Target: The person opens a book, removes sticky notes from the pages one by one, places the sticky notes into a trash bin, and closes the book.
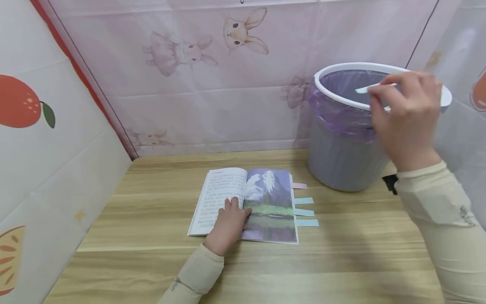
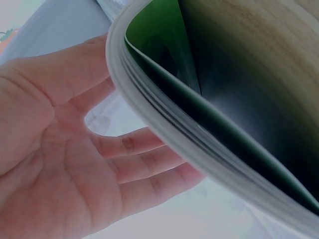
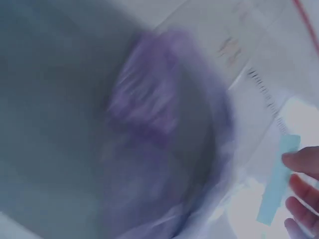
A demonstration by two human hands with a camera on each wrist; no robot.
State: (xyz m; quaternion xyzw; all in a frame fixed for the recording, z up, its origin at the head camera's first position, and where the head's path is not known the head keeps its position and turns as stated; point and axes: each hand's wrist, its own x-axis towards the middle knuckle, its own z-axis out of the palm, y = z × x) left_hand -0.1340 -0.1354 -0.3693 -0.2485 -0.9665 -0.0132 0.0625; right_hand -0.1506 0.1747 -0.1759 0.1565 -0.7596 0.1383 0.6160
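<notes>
1. Progress, my read: partway. 1 lt-blue strip [image 1: 362, 90] is in hand, clear of the open book [image 1: 271, 230] on the worktop [image 1: 125, 236]; any strips inside the bin [image 1: 343, 156] can't be seen.
2. Prob. left: letting go of that strip, then the 4 tabs poking out past the book's right edge, i.e. 1 pink tab [image 1: 300, 185] at the far end & 3 blue tabs [image 1: 303, 213] nearer.
3. R hand [image 1: 411, 109]: grip pinches the strip betw. thumb & fingertips, closer to 1 end; the other end sticks out left, lined up w/ the bin's mouth in the head view, far right. Exact ht. vs. rim: can't tell.
4. L hand [image 1: 229, 222]: fingers loosely spread, resting on the book by the center fold, thumb on the right pg; no strip in this grip, tabs well apart to its right.
</notes>
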